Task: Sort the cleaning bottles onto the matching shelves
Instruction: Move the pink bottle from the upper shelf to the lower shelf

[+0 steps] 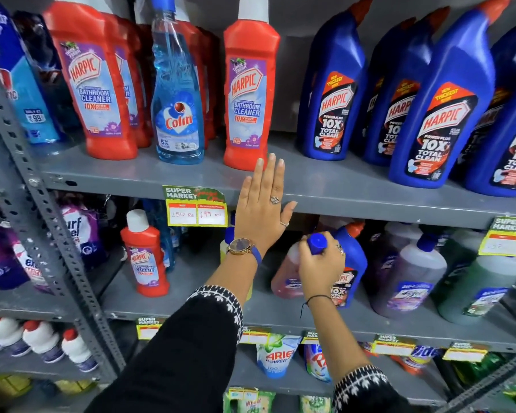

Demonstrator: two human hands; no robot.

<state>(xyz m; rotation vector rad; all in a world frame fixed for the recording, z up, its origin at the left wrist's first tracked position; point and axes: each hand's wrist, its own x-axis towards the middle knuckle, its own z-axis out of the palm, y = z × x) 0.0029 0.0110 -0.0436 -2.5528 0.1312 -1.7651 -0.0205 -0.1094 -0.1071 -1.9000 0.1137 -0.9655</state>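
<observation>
My right hand (pixel 321 268) grips the blue-capped neck of a pink liquid bottle (pixel 286 278) standing on the middle shelf (pixel 191 311). Just behind it is a small blue Harpic bottle (pixel 350 263). My left hand (pixel 262 205) is flat and open, fingers up, against the front edge of the upper shelf (pixel 370 195), below a red Harpic bathroom cleaner (pixel 248 93). More red Harpic bottles (pixel 97 84) and a blue Colin spray bottle (pixel 177 102) stand to the left. Large blue Harpic bottles (pixel 435 114) fill the upper right.
A small red Harpic bottle (pixel 145 254) stands alone on the middle shelf's left. Purple (pixel 409 278) and green (pixel 480 287) floor cleaner bottles sit to the right. Detergent pouches (pixel 276 356) hang below. A slotted steel upright (pixel 42 204) divides the racks. Price tags (pixel 195 207) hang from the edges.
</observation>
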